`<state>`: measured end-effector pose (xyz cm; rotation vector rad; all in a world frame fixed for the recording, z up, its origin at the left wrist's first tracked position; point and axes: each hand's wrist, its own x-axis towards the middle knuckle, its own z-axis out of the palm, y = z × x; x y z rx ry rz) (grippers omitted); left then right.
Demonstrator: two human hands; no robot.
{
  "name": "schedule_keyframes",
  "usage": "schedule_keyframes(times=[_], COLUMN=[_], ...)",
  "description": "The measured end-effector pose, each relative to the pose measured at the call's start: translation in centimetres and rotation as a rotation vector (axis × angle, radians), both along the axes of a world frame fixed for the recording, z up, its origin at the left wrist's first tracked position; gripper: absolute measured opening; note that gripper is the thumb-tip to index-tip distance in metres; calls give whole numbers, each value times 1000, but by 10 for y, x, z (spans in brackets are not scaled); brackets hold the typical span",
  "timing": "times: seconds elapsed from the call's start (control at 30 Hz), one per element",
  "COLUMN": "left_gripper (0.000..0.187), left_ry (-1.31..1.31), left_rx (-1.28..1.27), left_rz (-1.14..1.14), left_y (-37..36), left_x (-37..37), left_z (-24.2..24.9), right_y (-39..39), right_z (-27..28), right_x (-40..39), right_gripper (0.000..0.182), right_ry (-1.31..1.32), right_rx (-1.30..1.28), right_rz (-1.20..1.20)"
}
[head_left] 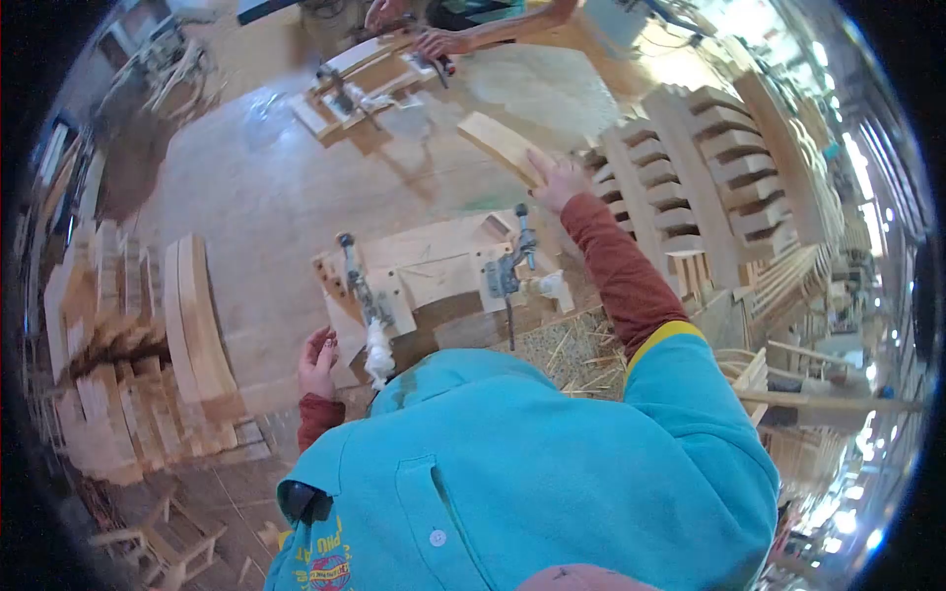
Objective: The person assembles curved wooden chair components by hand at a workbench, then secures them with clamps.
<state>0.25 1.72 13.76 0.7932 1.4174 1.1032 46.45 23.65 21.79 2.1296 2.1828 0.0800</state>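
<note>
My right hand (560,180) grips the near end of a pale curved wooden slat (496,144), held out over the table to the right of centre. Close in front of my body sits a wooden jig (434,264). It carries a metal clamp (357,281) on its left and another clamp (507,268) on its right, with white wrapping on or beside each. My left hand (317,362) hangs near the jig's left front corner, fingers loosely bent and nothing visible in them.
Stacked wooden parts (724,163) rise at the right, and more stacks (113,295) stand at the left beside upright curved slats (195,315). Across the worktable (246,187), another person's hand (443,42) is at a second clamped jig (360,89). Thin offcuts (581,345) lie near my right side.
</note>
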Motion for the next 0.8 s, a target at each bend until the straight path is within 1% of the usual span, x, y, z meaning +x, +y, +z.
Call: schedule_keyframes(times=[0.1,0.13,0.2,0.23,0.27,0.3,0.37,0.4,0.43,0.47,0.5,0.57,0.6,0.63,0.67,0.7,0.77,0.8], left_gripper=[43,53,59,62,68,72,80,86,91,102,96,88,85,82,80,78,76,70], left_ry=[-158,-220,-176,-149,-238,-224,-189,-220,-272,-427,-576,-367,-345,-325,-328,-332,-384,-332], left_rx=[-8,-32,-126,-170,43,56,119,102,102,157,190,107,162,208,178,148,-54,22], left_rz=[-31,-73,-113,-130,-191,-191,-205,-255,-251,-356,-284,-377,-354,-321,-271,-219,-100,-96], left_y=[17,25,39,47,50,46,50,53,50,56,53,52,53,52,55,56,58,60], left_x=[29,33,53,60,55,57,65,59,67,51,64,53,52,54,52,53,59,57], left_z=[47,47,48,46,1,-3,0,2,24,0,21,20,10,3,-2,0,20,11], right_y=[-36,-47,-63,-69,-73,-77,-80,-83,-87,-89,-93,-100,-87,-87,-85,-86,-89,-88], right_z=[-27,-38,-59,-64,-68,-72,-112,-119,-125,-142,-143,-108,-131,-102,-70,-25,61,95], right_x=[33,41,53,55,55,57,64,62,59,60,57,47,55,48,45,39,33,37], right_gripper=[63,61,57,55,53,51,44,43,42,43,45,47,46,45,43,42,41,39], right_ry=[154,141,120,139,159,178,108,114,123,224,370,380,352,436,589,728,850,832], right_rx=[-81,-44,30,41,53,69,158,41,-64,-101,-51,-104,-72,-121,-162,-206,-254,-212], right_rz=[-305,-350,-432,-450,-468,-483,-409,-427,-448,-512,-583,-568,-357,-253,-114,25,195,219])
